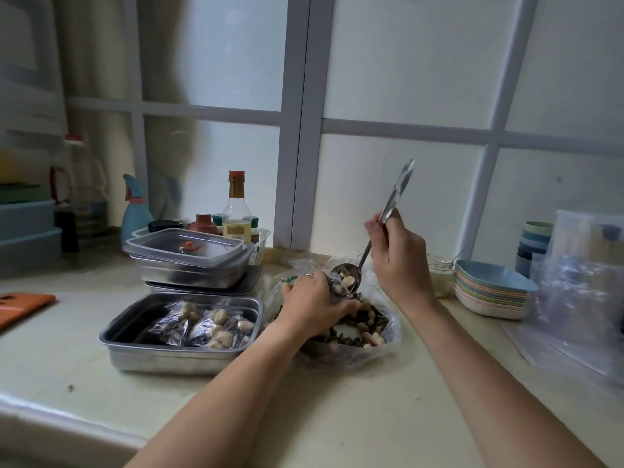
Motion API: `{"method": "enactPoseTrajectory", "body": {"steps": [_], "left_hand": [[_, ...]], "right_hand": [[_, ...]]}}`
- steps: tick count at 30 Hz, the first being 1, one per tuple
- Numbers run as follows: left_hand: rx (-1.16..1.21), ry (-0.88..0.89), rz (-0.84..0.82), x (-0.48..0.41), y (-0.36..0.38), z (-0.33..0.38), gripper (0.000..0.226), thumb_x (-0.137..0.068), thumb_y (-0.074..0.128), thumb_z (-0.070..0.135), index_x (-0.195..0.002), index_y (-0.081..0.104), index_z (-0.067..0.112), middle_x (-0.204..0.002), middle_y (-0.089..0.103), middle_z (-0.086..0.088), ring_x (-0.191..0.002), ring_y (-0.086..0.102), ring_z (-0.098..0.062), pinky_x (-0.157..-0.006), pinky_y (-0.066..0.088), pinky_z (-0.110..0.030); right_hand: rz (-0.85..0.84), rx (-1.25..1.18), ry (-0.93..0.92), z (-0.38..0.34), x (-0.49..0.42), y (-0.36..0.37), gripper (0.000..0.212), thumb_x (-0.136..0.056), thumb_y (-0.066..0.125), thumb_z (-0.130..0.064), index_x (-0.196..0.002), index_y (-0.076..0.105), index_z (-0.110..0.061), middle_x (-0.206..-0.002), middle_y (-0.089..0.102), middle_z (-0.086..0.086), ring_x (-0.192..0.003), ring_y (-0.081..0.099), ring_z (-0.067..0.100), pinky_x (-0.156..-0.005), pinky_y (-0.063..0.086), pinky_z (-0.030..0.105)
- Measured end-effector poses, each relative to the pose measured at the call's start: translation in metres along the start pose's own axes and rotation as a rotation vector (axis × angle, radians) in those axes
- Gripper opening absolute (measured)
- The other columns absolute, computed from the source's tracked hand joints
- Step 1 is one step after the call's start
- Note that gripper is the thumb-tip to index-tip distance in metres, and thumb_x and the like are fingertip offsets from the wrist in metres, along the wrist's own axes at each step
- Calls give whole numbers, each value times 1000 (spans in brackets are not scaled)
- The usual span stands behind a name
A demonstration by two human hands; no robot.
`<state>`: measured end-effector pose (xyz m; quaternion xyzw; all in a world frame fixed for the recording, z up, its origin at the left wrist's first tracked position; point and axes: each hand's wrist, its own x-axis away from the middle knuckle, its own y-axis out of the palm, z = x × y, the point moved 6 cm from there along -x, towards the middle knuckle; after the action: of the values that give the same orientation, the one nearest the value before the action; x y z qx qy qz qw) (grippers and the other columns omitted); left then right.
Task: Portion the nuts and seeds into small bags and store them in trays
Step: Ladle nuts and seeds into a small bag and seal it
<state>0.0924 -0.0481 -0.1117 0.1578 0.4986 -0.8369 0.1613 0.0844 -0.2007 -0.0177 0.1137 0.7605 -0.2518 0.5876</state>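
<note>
Over on the far left an orange case (23, 307) lies flat on the bench (337, 417), well out of the action. Next along, the open metal tray (180, 358) sits with several filled small bags (202, 327) packed inside, and behind it a stack of lidded trays (192, 261) waits its turn, sauce bottles (236, 211) lined up at the back.

Now the middle, where it's all happening. The left hand (314, 302) reaches over the big plastic bag of nuts and seeds (351, 336), fingers (337, 310) closed around the mouth of a little bag (337, 287), pinching it open to receive. Just beside it, the spoon (347, 275) hangs loaded with pale nuts, bowl tilted toward that opening. The right hand (395, 261) has its fingers clamped on the spoon's handle, which sticks up high toward the window.

Further right, a small glass jar (439, 273), a stack of pastel plates (489, 292), stacked cups and a pile of clear bags (580, 298) at the edge.

The risk here, I'd say: that bag mouth looks narrow next to the spoon's bowl, so a quick tip could send nuts over the rim. Most would drop back into the big bag, but strays may roll across the bench. And if the left grip slackens, the soft mouth could fold shut mid-pour
</note>
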Motion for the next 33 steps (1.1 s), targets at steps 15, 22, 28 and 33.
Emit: {"method": "enactPoseTrajectory", "body": {"steps": [15,22,28,33], "left_hand": [[525,-164,72,-3,-11,-3,41,-81,79,46,-95,59,13,-87,65,-1,-75,57,-15,-67,46,-33],[554,-137,74,-2,-12,-2,36,-84,77,43,-98,58,15,-94,67,-1,-83,62,-17,-70,47,-30],[521,-127,84,0,-15,-1,35,-89,73,44,-101,56,15,-96,65,1,-86,61,-14,-75,51,-32],[524,-160,98,-1,-13,-8,35,-93,68,47,-108,57,16,-103,67,3,-98,64,-17,-97,52,-47]], "right_hand": [[92,16,-164,-33,-9,-6,26,-107,50,-20,-103,63,2,-83,52,-12,-70,45,0,-68,34,0],[110,2,-145,-26,-7,-9,23,-106,52,-17,-105,64,3,-85,56,-10,-72,50,-1,-72,37,0],[172,-39,-89,-18,-7,-14,24,-107,50,-19,-105,64,0,-82,59,-6,-66,59,10,-67,42,6],[236,-20,90,3,-5,-22,19,-109,51,-20,-104,63,-5,-72,62,-4,-60,59,4,-57,40,6]]}}
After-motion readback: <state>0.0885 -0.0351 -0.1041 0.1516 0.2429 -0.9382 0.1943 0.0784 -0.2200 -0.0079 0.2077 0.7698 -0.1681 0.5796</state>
